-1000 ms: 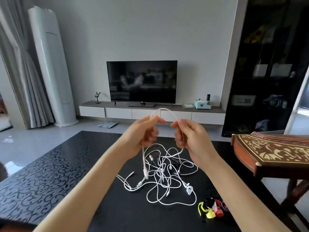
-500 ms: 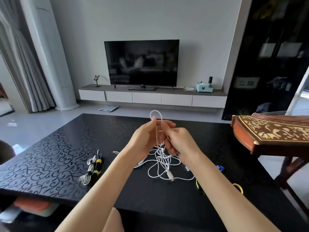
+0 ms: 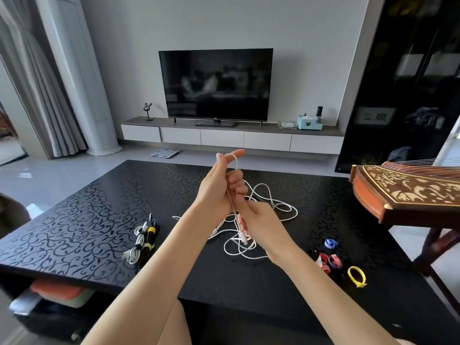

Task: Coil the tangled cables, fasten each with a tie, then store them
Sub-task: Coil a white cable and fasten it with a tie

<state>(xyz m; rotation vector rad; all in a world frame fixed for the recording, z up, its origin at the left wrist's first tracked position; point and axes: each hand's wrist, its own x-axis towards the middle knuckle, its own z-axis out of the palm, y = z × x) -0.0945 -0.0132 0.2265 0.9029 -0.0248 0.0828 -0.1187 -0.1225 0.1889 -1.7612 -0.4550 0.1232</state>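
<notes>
A tangle of white cables (image 3: 278,207) lies in the middle of the black patterned table (image 3: 74,220). My left hand (image 3: 221,185) is raised above it, with one white cable looped over the forefinger and the other fingers curled round the strand. Lower down, my right hand (image 3: 258,222) pinches the same cable near its white plug (image 3: 242,236). At the left of the table lie bundled cables (image 3: 142,242) fastened with yellow ties. Loose ties (image 3: 331,260) in blue, red, purple and yellow lie at the right.
A carved wooden zither (image 3: 408,192) overhangs the table's right side. Beyond the table stand a television (image 3: 216,83) on a low white cabinet, a tall white air conditioner (image 3: 82,78) and curtains. An orange and white box (image 3: 57,292) sits under the table's left edge.
My right hand has slid down the cable to the plug end while my left hand stays raised with the loop over its forefinger. The camera has tilted, showing more of the table's near side.
</notes>
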